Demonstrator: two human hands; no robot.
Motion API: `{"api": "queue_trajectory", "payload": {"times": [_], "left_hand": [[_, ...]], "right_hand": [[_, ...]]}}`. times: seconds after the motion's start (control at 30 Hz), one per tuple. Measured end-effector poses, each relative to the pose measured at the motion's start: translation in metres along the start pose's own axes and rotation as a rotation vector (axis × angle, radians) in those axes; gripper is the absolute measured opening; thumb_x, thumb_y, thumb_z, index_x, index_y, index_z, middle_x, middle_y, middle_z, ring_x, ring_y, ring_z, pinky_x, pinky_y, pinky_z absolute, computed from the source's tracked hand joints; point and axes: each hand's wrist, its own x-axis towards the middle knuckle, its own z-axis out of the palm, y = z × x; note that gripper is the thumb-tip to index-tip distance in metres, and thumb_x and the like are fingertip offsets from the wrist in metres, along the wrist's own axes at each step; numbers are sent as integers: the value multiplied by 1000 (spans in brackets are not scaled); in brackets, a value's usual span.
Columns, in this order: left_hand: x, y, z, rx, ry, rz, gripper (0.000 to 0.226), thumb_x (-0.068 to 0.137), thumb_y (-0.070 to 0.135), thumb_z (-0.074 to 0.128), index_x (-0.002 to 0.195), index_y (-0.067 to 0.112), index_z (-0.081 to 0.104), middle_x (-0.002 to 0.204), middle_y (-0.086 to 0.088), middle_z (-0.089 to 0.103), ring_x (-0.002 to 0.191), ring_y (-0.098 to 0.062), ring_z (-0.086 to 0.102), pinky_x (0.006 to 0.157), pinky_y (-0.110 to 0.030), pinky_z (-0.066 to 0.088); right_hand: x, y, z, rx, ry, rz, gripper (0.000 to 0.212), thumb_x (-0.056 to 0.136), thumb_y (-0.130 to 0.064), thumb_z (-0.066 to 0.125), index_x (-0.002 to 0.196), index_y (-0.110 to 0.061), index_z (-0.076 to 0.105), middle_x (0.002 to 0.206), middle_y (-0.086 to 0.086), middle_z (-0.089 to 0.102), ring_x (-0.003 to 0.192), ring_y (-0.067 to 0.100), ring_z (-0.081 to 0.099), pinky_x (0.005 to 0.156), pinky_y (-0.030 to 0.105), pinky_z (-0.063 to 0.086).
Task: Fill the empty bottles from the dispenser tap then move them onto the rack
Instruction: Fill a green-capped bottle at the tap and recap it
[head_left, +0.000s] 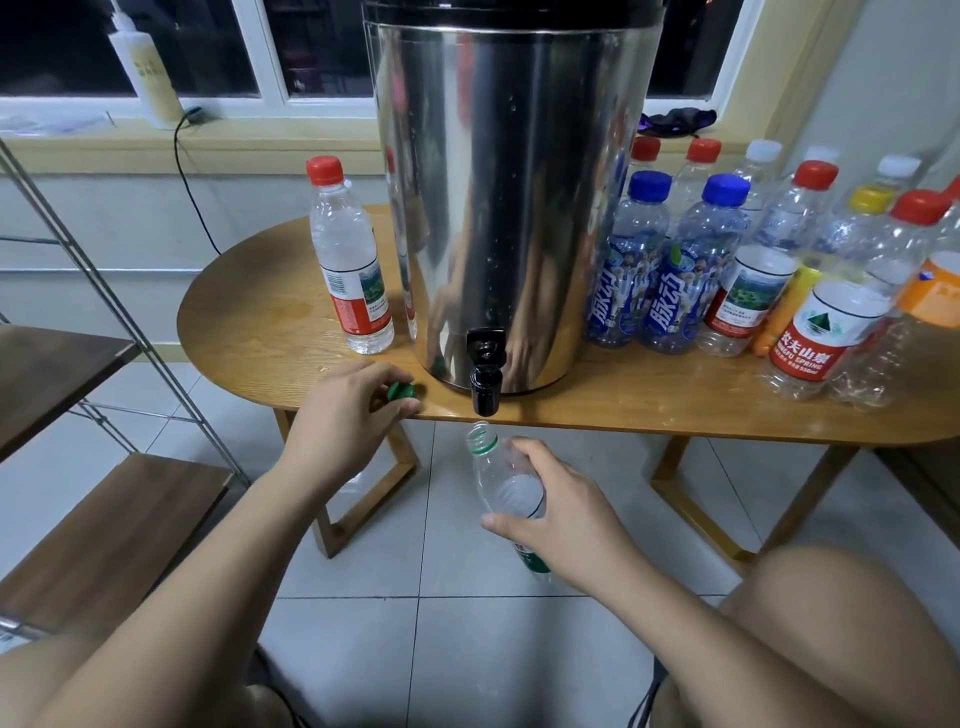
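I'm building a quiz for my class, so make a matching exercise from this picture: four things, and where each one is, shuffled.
1 green cap
2 uncapped bottle
3 lone red-capped bottle
4 blue-capped pair

A left of the dispenser
B in the right hand, under the tap
C right of the dispenser
D held by the left hand, table edge

Pairs: 1-D, 2-B, 3-A, 4-C

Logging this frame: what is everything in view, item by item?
dispenser: one, steel, table centre, black tap over the edge.
table: one, wooden, mid-frame.
open bottle: one, clear, below the tap.
green cap: one, table edge, beside the tap.
red-capped bottle: one, clear, left of the dispenser.
bottle group: many, caps red, blue, white, yellow; right of the dispenser.
rack: one, wooden shelves, metal frame, far left.
left hand: pinches the green cap.
right hand: grips the open bottle.
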Motion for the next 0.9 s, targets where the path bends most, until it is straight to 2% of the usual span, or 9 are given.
{"api": "queue_trajectory", "payload": {"times": [0.1, 0.2, 0.3, 0.4, 0.53, 0.6, 0.7, 0.8, 0.9], "left_hand": [[4, -1, 4, 10, 7, -17, 35, 92, 48, 79, 121, 30, 77, 113, 9, 69, 108, -16, 59, 81, -35, 51], [6, 3, 1, 2, 1, -32, 44, 91, 51, 79, 129, 30, 73, 121, 8, 66, 113, -18, 57, 86, -38, 52], [6, 11, -9, -57, 65, -6, 40, 91, 49, 80, 126, 30, 72, 116, 12, 68, 103, -10, 60, 82, -34, 51], [3, 29, -23, -179, 128, 11, 32, 97, 49, 74, 125, 34, 71, 108, 19, 71, 99, -2, 65, 77, -24, 52], [-6, 65, -37, -366, 142, 60, 28, 106, 47, 62, 129, 32, 71, 111, 18, 76, 104, -1, 68, 74, -10, 43], [-10, 80, -38, -444, 103, 122, 28, 107, 44, 63, 133, 32, 69, 112, 14, 76, 108, -8, 71, 81, -16, 48], [-13, 94, -35, -491, 62, 187, 37, 102, 33, 75, 137, 29, 67, 114, 12, 75, 115, -14, 70, 87, -27, 54], [-12, 100, -29, -497, 62, 210, 41, 97, 23, 81, 136, 27, 67, 115, 16, 74, 114, -10, 69, 85, -28, 55], [-9, 98, -26, -520, 71, 216, 32, 95, 16, 83, 124, 22, 69, 110, 15, 74, 106, -9, 69, 81, -25, 55]], "right_hand": [[2, 0, 1, 29, 13, 16, 81, 83, -53, 89, 149, -53, 42, 139, -35, 50, 127, -12, 45, 97, 8, 35], [4, 2, 3, 45, 35, 31, 87, 80, -56, 90, 153, -52, 43, 141, -33, 52, 129, -9, 48, 101, 15, 40], [5, 2, 4, 60, 31, 58, 91, 78, -55, 92, 155, -50, 43, 140, -31, 56, 130, -8, 51, 99, 13, 39], [7, 2, 6, 64, 23, 65, 91, 78, -53, 92, 154, -50, 43, 147, -23, 61, 136, -1, 54, 100, 17, 42], [10, 1, 8, 78, 15, 72, 90, 78, -52, 93, 153, -47, 43, 152, -20, 59, 140, 5, 54, 109, 25, 47], [11, -2, 9, 93, 9, 80, 87, 77, -52, 93, 149, -50, 44, 150, -21, 59, 137, 7, 56, 110, 30, 50], [12, -5, 10, 106, 11, 95, 84, 76, -51, 94, 144, -53, 44, 142, -24, 63, 129, 8, 61, 107, 37, 55], [11, -7, 11, 114, 14, 105, 80, 76, -49, 94, 139, -55, 44, 134, -24, 65, 124, 11, 63, 103, 40, 57], [10, -8, 11, 116, 8, 102, 78, 77, -48, 94, 137, -54, 45, 133, -25, 64, 122, 10, 63, 102, 39, 57]]}}
